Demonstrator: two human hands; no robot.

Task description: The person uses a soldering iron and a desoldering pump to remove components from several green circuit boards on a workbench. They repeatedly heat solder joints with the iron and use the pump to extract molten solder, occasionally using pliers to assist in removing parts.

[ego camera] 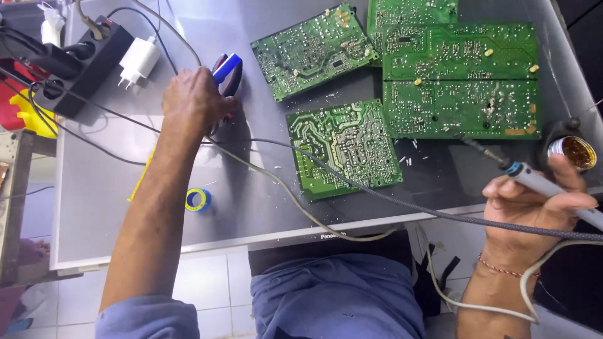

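My left hand [195, 100] reaches across the grey table [100, 188] and closes on a pair of cutters with red and blue handles [227, 69]. My right hand [534, 204] grips a soldering iron [534, 179] by its grey handle, with the tip pointing up left toward a large green circuit board [461, 81]. A smaller green circuit board [345, 147] lies solder side up in the middle. Another board [314, 50] lies tilted behind it. A small open tin of amber flux [573, 150] stands just beyond my right hand.
A black power strip [81, 66] with a white charger [139, 61] sits at the back left. Cables cross the table, one braided cord [377, 191] running to the iron. A small blue and yellow tape roll [198, 200] lies near the front. Yellow and red objects [25, 113] sit off the left edge.
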